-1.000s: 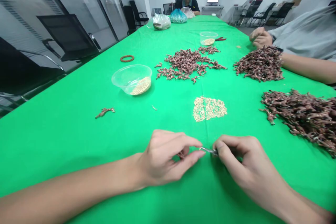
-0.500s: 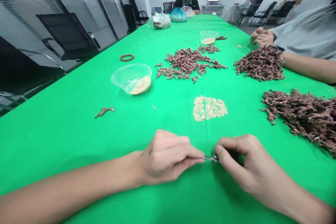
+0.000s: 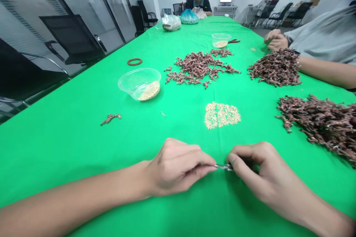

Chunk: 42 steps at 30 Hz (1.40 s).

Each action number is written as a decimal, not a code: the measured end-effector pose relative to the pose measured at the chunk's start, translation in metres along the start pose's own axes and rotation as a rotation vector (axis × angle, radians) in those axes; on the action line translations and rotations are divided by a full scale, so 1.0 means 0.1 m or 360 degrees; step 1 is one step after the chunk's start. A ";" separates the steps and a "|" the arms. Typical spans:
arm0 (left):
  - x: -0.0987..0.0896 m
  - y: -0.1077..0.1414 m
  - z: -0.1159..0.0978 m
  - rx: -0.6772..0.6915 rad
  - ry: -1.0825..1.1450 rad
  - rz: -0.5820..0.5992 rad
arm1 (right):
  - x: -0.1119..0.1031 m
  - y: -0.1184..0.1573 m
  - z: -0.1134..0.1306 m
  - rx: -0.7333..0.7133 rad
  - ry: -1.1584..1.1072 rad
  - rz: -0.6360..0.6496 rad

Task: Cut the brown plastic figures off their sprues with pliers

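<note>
Silver metal piece (image 3: 224, 167) pinched between both hands above a green counter

The slim silver metal piece lay crosswise in front of the person, just above the green cloth-covered counter (image 3: 83, 163). Its long axis ran almost level from left to right, dipping slightly at the right end. The left hand (image 3: 176, 168) closed on its left end with the fingers together, and the right hand (image 3: 258, 172) clamped its right end between thumb and fingers. Both forearms reached in from the lower corners and angled toward each other, low over the cloth.

Straight ahead lay a flat patch of pale beads (image 3: 221, 115). To the right, a heap of reddish-brown branched pieces (image 3: 317, 126) stood near the right hand. Farther left sat a clear plastic bowl (image 3: 139, 84) holding more beads, and a lone branched piece (image 3: 110, 118) lay apart on the cloth. Up the counter were a wider scatter of branched pieces (image 3: 197, 68) and a second clear bowl (image 3: 221, 40). A co-worker's clasped hands (image 3: 275, 40) rested beyond another heap (image 3: 274, 67) on the right.
</note>
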<state>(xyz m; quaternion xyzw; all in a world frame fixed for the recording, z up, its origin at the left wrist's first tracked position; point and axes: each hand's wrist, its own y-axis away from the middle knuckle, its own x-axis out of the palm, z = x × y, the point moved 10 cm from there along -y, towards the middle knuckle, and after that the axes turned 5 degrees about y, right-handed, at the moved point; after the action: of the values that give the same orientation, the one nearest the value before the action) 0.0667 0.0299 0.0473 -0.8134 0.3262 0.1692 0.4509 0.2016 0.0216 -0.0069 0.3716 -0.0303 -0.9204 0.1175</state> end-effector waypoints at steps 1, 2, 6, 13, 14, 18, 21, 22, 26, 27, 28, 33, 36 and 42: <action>0.00 0.00 0.00 -0.0008 0.0000 0.0006 | 0.00 0.00 0.00 -0.0004 -0.0009 0.0006; 0.01 0.01 0.01 -0.0016 -0.0001 0.0011 | 0.00 0.00 0.00 -0.0006 -0.0019 0.0006; 0.00 0.01 0.02 -0.0045 0.0001 0.0024 | -0.01 0.00 -0.01 -0.0005 -0.0039 -0.0005; 0.03 0.02 0.05 -0.0102 0.0044 0.0078 | 0.00 0.00 -0.01 -0.0024 0.0031 -0.0026; 0.03 0.02 0.06 -0.0155 0.0073 0.0089 | 0.00 0.00 -0.01 -0.0023 0.0034 -0.0028; 0.02 0.04 0.30 -0.0736 0.0327 0.0082 | -0.04 -0.02 -0.03 -0.0008 0.0027 -0.0079; 0.07 0.12 0.44 -0.1205 0.0614 0.0081 | -0.10 -0.03 -0.06 0.0011 0.0039 -0.0154; 0.09 0.14 0.46 -0.1293 0.0713 0.0058 | -0.12 -0.03 -0.07 0.0013 0.0055 -0.0180; 0.24 0.18 0.50 -0.1466 0.1206 -0.0101 | -0.18 -0.04 -0.03 -0.0024 0.0153 -0.0304; 0.29 0.21 0.52 -0.1520 0.1319 -0.0146 | -0.20 -0.04 0.00 -0.0051 0.0189 -0.0344; 0.33 0.25 0.55 -0.1575 0.1407 -0.0187 | -0.22 -0.04 0.03 -0.0082 0.0233 -0.0394; 0.44 0.35 0.60 -0.1714 0.1567 -0.0203 | -0.28 0.00 0.15 -0.0212 0.0521 -0.0631; 0.44 0.36 0.63 -0.1744 0.1570 -0.0234 | -0.27 0.03 0.19 -0.0250 0.0618 -0.0676; 0.43 0.37 0.63 -0.1751 0.1580 -0.0257 | -0.28 0.02 0.19 -0.0211 0.0678 -0.0716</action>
<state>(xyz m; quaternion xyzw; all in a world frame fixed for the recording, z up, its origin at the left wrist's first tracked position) 0.0745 0.0528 -0.0342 -0.9239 0.2989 -0.1129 -0.2106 0.2082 0.0261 0.0262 0.5450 0.1380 -0.8247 -0.0612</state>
